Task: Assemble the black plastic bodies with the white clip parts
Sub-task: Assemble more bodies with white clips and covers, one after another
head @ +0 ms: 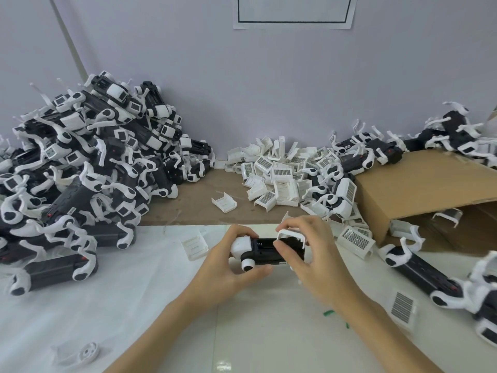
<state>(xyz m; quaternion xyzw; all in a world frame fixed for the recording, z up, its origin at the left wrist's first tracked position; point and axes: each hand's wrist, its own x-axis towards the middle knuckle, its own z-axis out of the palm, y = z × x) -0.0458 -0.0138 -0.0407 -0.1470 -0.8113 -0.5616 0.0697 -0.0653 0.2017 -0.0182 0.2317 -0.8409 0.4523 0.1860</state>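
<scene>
While the left hand grips the white end of a black body, fingers curled round it, the right hand pinches a white clip between thumb and fingertips and holds it over the body's right end. The body is held just above the white surface, front and centre. Step in hand, as I read it: seating the clip on the body; it looks perched at an angle, not yet snapped home. Next move likely needs the clip squared to the body, then pressed down while the left hand braces. Supply of loose clips is heaped at the back, near the cardboard box; what look like finished units are piled far left.
</scene>
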